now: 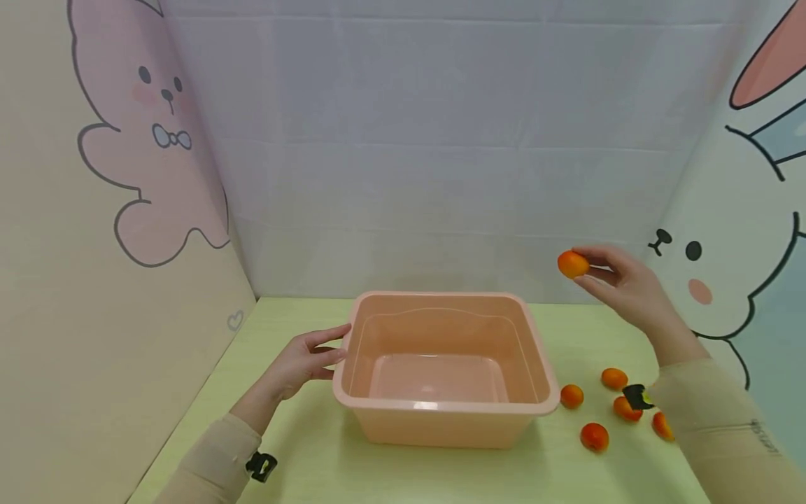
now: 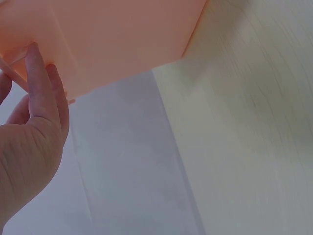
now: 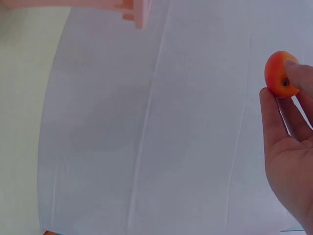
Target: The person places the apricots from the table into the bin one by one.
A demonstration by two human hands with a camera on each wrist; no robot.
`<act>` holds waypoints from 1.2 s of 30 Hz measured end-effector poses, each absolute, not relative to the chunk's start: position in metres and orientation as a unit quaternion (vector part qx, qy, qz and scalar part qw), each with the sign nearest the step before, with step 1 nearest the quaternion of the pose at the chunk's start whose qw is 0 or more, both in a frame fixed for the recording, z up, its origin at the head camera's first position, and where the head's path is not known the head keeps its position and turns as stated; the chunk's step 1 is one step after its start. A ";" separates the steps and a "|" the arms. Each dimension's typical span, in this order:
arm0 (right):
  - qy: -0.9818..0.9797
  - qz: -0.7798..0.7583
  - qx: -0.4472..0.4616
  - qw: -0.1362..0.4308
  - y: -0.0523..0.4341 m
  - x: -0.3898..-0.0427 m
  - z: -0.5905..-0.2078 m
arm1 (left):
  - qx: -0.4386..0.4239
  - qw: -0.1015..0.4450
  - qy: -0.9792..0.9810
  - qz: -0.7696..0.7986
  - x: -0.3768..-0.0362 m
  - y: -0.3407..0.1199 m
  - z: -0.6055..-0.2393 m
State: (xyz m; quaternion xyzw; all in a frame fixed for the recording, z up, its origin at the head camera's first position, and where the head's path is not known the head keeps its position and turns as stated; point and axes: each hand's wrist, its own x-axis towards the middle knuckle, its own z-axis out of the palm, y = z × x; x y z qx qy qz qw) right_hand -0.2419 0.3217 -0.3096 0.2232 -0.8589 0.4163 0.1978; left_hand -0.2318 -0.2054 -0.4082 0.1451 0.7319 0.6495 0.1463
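In the head view my right hand pinches a small orange-red tomato between fingertips and thumb, raised to the right of the pink plastic basin. The right wrist view shows the thumb on this tomato beside its dark stem spot, with fingers of the right hand against its other side. My left hand holds the basin's left rim. From the left wrist, fingers of the left hand reach under the rim against the outer wall. The basin's visible floor is bare.
Several loose tomatoes lie on the pale green table to the right of the basin, one tomato nearer the front. A white cloth wall stands behind, and printed cartoon panels flank both sides.
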 end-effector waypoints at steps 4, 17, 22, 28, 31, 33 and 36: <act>-0.849 0.414 0.250 0.213 0.304 -0.250 -0.295 | 0.146 0.146 0.729 0.652 -0.232 -0.205 -0.409; -0.789 0.433 0.383 0.207 0.239 -0.273 -0.266 | 0.143 0.144 0.727 0.656 -0.233 -0.203 -0.407; -0.790 0.431 0.399 0.175 0.214 -0.279 -0.269 | 0.143 0.145 0.726 0.657 -0.233 -0.202 -0.407; -0.784 0.434 0.422 0.140 0.185 -0.287 -0.282 | 0.141 0.145 0.728 0.655 -0.233 -0.202 -0.407; -0.786 0.426 0.430 0.124 0.170 -0.290 -0.292 | 0.140 0.144 0.729 0.655 -0.232 -0.201 -0.407; -0.791 0.421 0.431 0.108 0.161 -0.292 -0.298 | 0.139 0.143 0.727 0.657 -0.231 -0.201 -0.407; -0.799 0.413 0.429 0.085 0.148 -0.295 -0.308 | 0.138 0.143 0.724 0.661 -0.231 -0.201 -0.408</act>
